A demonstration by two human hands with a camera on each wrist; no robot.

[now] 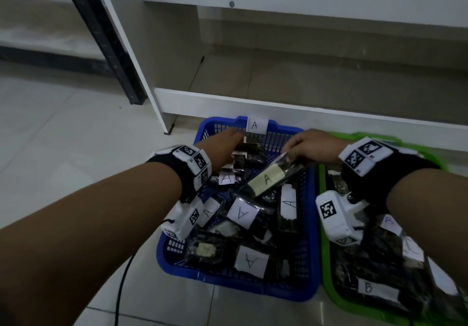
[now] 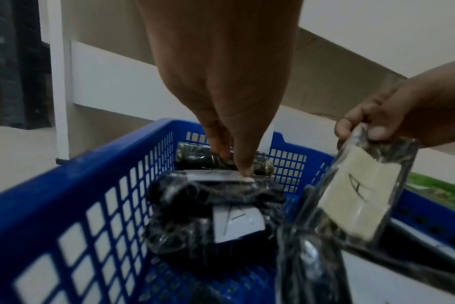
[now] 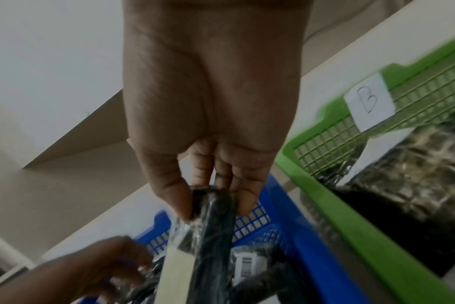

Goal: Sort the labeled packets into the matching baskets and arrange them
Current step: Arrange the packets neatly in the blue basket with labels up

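dim, flat light | soft shadows | wrist views motion-blurred | wide-angle edge distortion

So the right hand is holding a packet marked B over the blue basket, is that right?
Not quite: the packet pinched in the right hand is marked A, not B, as the head and left wrist views show. It is indeed over the blue basket.

Basket A on floor, in front of shelf; basket B touching its right side. Packets piled in both.
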